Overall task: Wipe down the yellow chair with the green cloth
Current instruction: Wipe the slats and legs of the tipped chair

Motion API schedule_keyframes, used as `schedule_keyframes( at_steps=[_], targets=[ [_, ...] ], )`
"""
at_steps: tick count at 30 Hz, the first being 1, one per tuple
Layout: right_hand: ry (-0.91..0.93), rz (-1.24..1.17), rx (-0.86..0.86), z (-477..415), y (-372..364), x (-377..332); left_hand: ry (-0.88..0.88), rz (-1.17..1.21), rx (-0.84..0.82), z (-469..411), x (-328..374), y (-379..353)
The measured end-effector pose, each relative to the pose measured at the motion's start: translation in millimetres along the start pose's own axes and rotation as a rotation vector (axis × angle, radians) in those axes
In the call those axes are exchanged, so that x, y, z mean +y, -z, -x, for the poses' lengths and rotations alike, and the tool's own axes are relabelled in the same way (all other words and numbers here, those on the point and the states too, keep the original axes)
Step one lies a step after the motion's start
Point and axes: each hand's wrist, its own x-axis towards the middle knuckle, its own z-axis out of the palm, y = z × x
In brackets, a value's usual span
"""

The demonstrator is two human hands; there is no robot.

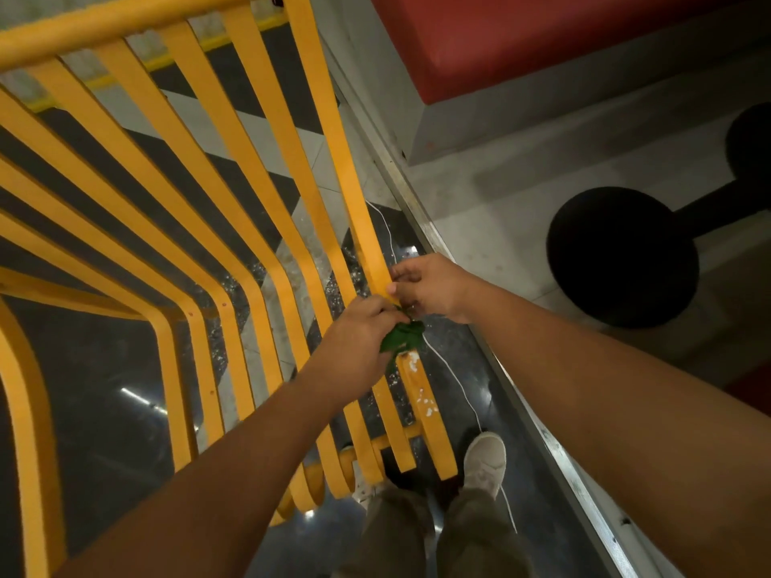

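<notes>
Slatted yellow metal chair (125,25) at centre-left, left hand (359,333) clutching mostly hidden crumpled green cloth (401,337), right hand (432,290) curled at outer slat, grasp unclear.

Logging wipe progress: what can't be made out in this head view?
- green cloth: mostly hidden under the left hand, head view.
- right hand: what it grips, hidden beneath it.
- yellow chair: cut off left and top.
- white specks on slat: too small to identify.
</notes>
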Motion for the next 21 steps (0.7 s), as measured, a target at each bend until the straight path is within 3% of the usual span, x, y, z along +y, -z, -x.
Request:
schedule_keyframes(
  at_steps=[4, 11, 21],
  targets=[
    [-0.019, -0.022, 0.007, 10.3, -1.2, 9.9, 0.087, 0.054, 0.049, -10.2, -0.7, 1.1],
    [-0.013, -0.083, -0.035, 18.3, -0.3, 20.6, 0.067, 0.063, 0.031, 30.8, 25.6, -21.5],
    [-0.004, 0.008, 0.012, 33.0, -5.9, 33.2, 0.178, -0.057, 0.102, 34.3, 47.4, -40.2]
  ],
)
